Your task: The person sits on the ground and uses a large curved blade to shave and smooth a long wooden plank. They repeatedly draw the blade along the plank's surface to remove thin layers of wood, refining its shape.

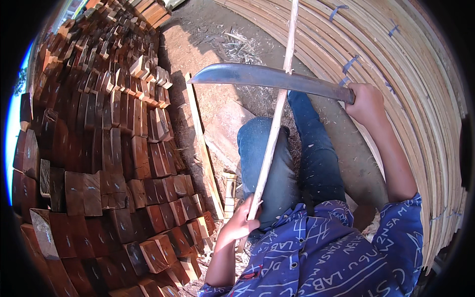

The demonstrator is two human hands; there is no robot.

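A long curved machete (237, 74) is in my right hand (367, 103), its fingers wrapped round the handle end. The blade points left and lies across a long, pale, peeled wooden pole (273, 133), touching or nearly touching it. My left hand (241, 220) is closed round the pole's lower part near my lap. From there the pole slants up past my bent knee and leaves the picture at the top. Small pale shavings are scattered on my jeans (264, 158).
Stacked reddish-brown timber blocks (84, 193) fill the left side. Long pale strips tied with blue bands (396, 59) curve along the right. A thin plank (200, 143) and a flat board (230, 128) lie on the ground, with a heap of shavings (247, 49) farther off.
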